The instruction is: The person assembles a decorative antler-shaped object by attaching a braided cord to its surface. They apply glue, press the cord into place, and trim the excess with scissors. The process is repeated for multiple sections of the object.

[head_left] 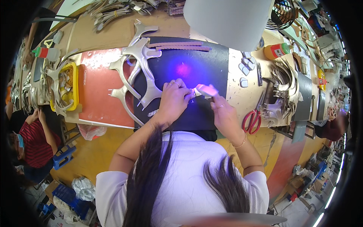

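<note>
My left hand is closed, its fingers pinching the end of a small silver strap-like piece over the black mat. My right hand grips a pale flat piece with a rounded end, tinted pink and violet by the light. The two pieces meet or overlap between my hands; I cannot tell whether they are joined. Just left of my left hand lie several silver, branching cut-out pieces, overlapping one another. Two pinkish strips with wavy edges lie beyond my hands.
A white lamp shade hangs over the far side. To the right are red-handled scissors, small grey pads, an orange bottle and piled silver pieces. At left, a yellow tray and a seated person in striped red.
</note>
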Demonstrator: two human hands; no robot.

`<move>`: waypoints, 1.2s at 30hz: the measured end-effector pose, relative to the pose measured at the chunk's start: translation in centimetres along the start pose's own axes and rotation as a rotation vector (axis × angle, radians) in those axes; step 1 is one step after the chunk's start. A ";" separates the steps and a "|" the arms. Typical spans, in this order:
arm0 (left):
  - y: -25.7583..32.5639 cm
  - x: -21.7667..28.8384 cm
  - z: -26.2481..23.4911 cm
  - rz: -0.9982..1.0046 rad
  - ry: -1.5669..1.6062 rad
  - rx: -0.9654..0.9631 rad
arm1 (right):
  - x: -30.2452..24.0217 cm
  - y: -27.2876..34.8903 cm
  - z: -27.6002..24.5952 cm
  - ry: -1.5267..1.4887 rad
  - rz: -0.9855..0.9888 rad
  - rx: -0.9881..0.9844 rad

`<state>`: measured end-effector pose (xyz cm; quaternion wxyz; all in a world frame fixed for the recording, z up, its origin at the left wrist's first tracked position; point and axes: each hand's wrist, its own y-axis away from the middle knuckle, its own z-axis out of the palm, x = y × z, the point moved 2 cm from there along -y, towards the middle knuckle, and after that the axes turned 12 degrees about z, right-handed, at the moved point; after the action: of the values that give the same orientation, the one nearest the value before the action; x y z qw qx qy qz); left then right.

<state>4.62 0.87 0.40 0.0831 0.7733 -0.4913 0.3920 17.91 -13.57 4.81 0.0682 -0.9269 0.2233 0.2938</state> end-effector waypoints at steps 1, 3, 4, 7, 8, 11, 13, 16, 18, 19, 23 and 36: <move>0.0 0.0 0.0 -0.003 -0.004 -0.008 | -0.1 0.0 -0.1 -0.051 -0.020 0.032; 0.1 -0.1 0.0 -0.005 -0.012 -0.026 | -0.4 -0.1 -0.2 -0.132 -0.059 0.148; 0.1 -0.2 0.0 0.000 -0.017 -0.022 | -0.5 -0.4 0.2 -0.047 0.003 0.064; -0.1 -0.2 -0.1 0.020 -0.031 -0.010 | -0.5 -1.1 0.6 0.082 0.038 -0.058; -0.2 -0.2 -0.1 0.023 -0.037 -0.009 | -0.6 -1.0 0.4 0.074 0.026 -0.066; 0.0 -0.2 -0.1 0.000 -0.031 -0.024 | -0.7 -0.6 0.0 -0.065 -0.012 0.030; 0.1 -0.1 -0.1 0.001 -0.028 -0.027 | -0.6 -0.3 0.3 -0.047 -0.003 0.019; 0.1 0.0 -0.1 0.050 -0.048 -0.036 | -0.2 -0.6 1.6 0.143 0.038 -0.113; 0.3 0.0 -0.5 0.065 -0.066 -0.094 | 0.2 -0.7 2.0 0.182 0.038 -0.132; 0.4 -0.2 -1.3 0.150 -0.121 -0.093 | 0.4 -0.8 2.0 0.163 0.050 -0.152; 1.1 -2.6 -7.0 0.394 -0.397 -0.184 | 0.9 -0.8 1.3 -0.003 0.020 -0.070; -3.0 -2.5 -14.6 0.789 -0.602 -0.319 | 3.0 0.9 -1.8 -0.300 0.317 0.141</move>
<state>-1.10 11.55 9.36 -0.0989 0.5857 -0.8011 0.0739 20.57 -15.94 4.53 0.1181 -0.8192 0.3734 0.4190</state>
